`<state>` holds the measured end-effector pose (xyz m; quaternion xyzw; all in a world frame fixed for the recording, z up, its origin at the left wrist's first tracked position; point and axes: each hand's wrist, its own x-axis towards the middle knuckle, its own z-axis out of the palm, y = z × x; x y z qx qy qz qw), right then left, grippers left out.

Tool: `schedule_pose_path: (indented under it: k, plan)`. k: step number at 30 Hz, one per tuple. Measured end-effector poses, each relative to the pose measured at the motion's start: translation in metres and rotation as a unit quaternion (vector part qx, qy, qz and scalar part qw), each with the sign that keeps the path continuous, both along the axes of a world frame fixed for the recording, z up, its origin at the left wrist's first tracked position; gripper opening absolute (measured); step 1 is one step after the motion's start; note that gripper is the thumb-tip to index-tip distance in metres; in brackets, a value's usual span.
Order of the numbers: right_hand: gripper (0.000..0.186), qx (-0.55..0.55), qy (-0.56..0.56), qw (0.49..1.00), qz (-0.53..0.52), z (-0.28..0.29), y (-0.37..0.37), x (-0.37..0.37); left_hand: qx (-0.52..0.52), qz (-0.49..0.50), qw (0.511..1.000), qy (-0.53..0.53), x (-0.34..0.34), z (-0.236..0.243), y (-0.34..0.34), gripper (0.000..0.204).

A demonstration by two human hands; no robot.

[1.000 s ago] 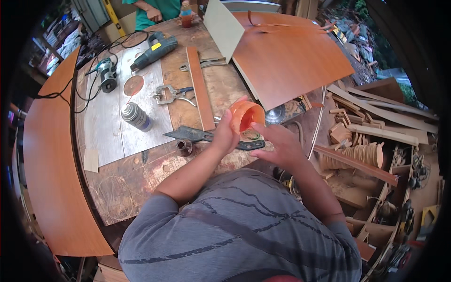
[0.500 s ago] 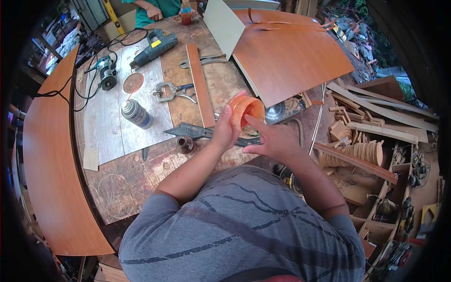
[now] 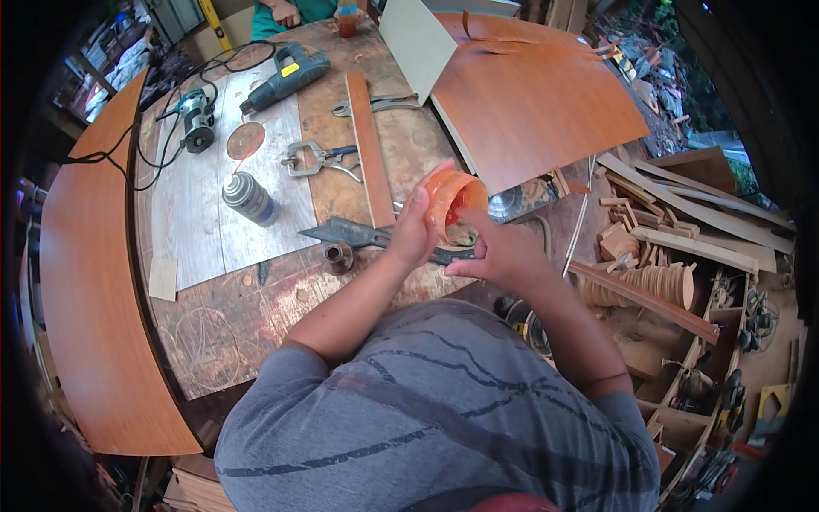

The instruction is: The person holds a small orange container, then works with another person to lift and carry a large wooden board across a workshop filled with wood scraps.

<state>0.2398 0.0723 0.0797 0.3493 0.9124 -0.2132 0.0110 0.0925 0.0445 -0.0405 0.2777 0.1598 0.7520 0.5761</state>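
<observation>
My left hand [image 3: 415,222] is closed round an orange translucent ring-like piece [image 3: 439,192], held tilted above the worktable. My right hand [image 3: 503,256] has its index finger at the ring's opening, thumb stretched out and apart, other fingers partly curled. Just beneath lie a long dark flat tool [image 3: 328,230] and a small dark metal cylinder [image 3: 338,258]. A spray can [image 3: 247,200] stands to the left on a pale board [image 3: 192,247]. A metal clamp [image 3: 311,162] and a narrow wooden strip [image 3: 368,136] lie beyond my hands.
A heat gun [image 3: 286,81], corded router [image 3: 198,119] and pliers [image 3: 375,107] lie farther back. Brown panels flank me [image 3: 94,324], [image 3: 537,102]. Offcuts [image 3: 665,230] pile at right. A co-worker's hand [image 3: 286,12] is at the far edge, beside a bottle of red liquid [image 3: 347,24].
The ring and both my hands have shifted slightly; my right index finger has moved further into the ring's opening. The view has shifted a little, with the table appearing higher.
</observation>
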Motion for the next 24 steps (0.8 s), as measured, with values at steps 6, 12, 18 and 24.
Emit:
schedule_pose_path:
  k: [6, 12, 18, 24]
  plan:
    - [0.082, -0.054, 0.024, 0.998, -0.01, -0.0008, -0.0006, 0.006, -0.016, 0.015, 0.999, 0.028, -0.0009, -0.0024, -0.0028, 0.074]
    - [0.082, -0.01, 0.057, 0.998, -0.015, 0.0021, 0.0019, 0.0047, -0.008, 0.013, 1.0, 0.023, -0.0026, -0.0049, 0.0, 0.074]
    - [0.081, -0.001, 0.019, 1.0, -0.013, 0.0003, -0.001, 0.0014, -0.02, 0.006, 1.0, 0.02, -0.0021, -0.0049, -0.0029, 0.073]
    - [0.075, -0.034, -0.035, 0.999, 0.0, -0.0039, 0.0056, -0.001, -0.012, -0.002, 0.999, 0.033, -0.0035, -0.0059, 0.0004, 0.071]
